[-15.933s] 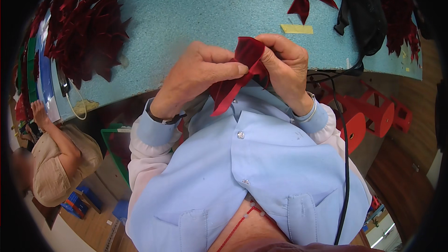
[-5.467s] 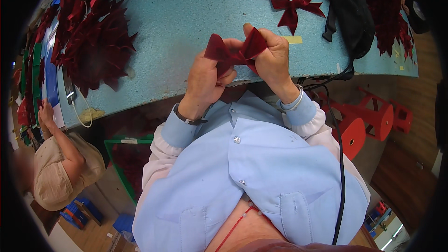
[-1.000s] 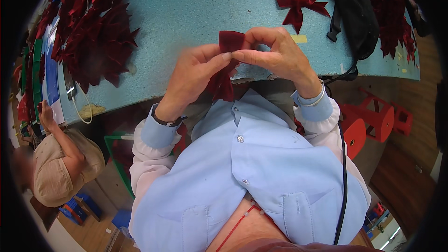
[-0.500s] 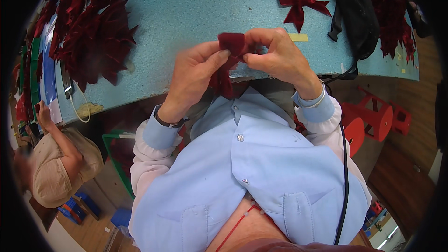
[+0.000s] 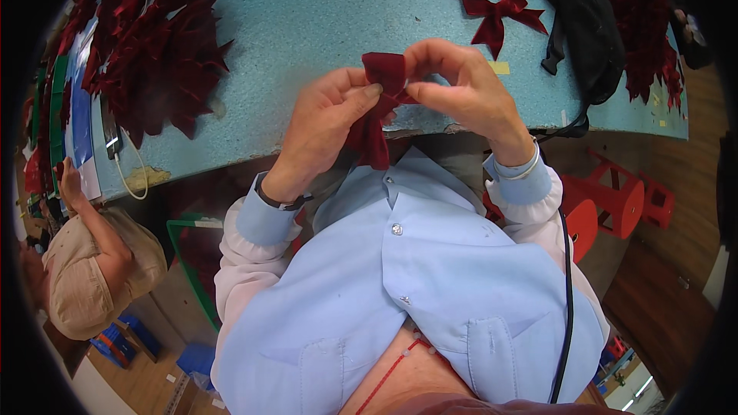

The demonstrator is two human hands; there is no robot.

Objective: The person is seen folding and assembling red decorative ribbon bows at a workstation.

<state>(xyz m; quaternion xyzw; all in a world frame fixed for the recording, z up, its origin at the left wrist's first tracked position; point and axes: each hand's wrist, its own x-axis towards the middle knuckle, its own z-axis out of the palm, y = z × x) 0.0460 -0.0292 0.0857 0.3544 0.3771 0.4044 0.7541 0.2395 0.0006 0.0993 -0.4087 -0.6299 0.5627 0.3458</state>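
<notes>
A dark red velvet ribbon (image 5: 383,69), looped at the top and with a tail hanging down, is held up at the table's front edge. My left hand (image 5: 321,117) is closed on it, its thumb and fingers pinching the ribbon near the middle. From the other side, the thumb and forefinger of my right hand (image 5: 475,96) pinch the ribbon's right part close to its crossing point. What lies between those right fingertips is mostly hidden. Beyond the right hand, a tied dark red velvet bow (image 5: 500,9) lies flat on the blue table (image 5: 307,15).
A heap of dark red bows (image 5: 157,61) covers the table's left, beside a phone with a white cable (image 5: 138,173). At right lie a black bag (image 5: 588,31) and another red heap (image 5: 638,23). Red stools (image 5: 607,200) stand below right. A person (image 5: 100,269) sits at left.
Both hands stay on the ribbon. My right fingers have shifted slightly, and the right hand's upper fingers curve higher. The ribbon has barely moved; the view has shifted a little.
</notes>
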